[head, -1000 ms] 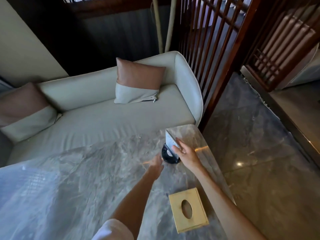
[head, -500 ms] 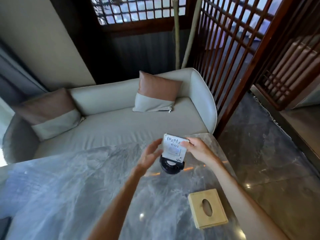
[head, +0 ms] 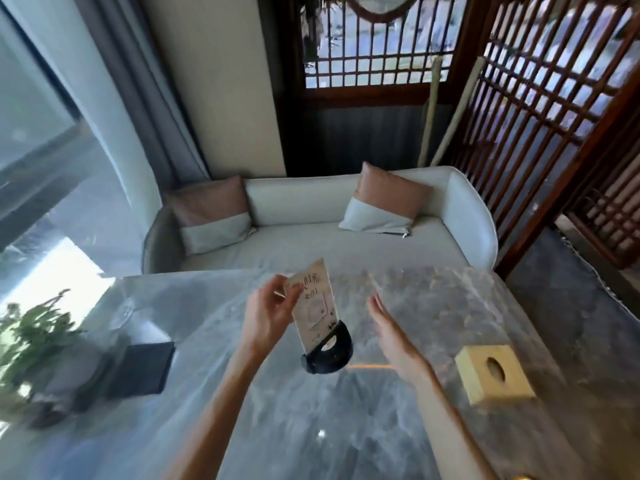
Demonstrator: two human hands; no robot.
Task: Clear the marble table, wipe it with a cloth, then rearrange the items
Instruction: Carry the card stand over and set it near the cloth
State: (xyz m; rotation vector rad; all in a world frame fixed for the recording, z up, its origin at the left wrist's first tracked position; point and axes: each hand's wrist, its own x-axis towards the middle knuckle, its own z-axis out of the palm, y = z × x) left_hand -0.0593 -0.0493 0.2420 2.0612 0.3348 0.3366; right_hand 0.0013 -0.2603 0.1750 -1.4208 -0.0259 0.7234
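A white sign card on a round black base (head: pixel 317 315) is held tilted above the grey marble table (head: pixel 433 306). My left hand (head: pixel 268 317) grips the card's left edge near the top. My right hand (head: pixel 389 332) hovers just right of the stand, fingers straight and apart, holding nothing. A wooden tissue box (head: pixel 493 374) lies on the table to the right. At the left stand a green potted plant (head: pixel 31 341) and a dark flat holder (head: pixel 142 367).
A cream sofa (head: pixel 311 244) with two pink-and-white cushions runs along the table's far edge. A dark wooden lattice screen (head: pixel 554 126) stands at the right, with grey stone floor (head: pixel 571 282) beside the table. A window and curtain are at the left.
The sign stand passed from my right hand to my left and moved left, tilting. My right hand let go and opened. The view swung left, revealing the plant and dark holder.
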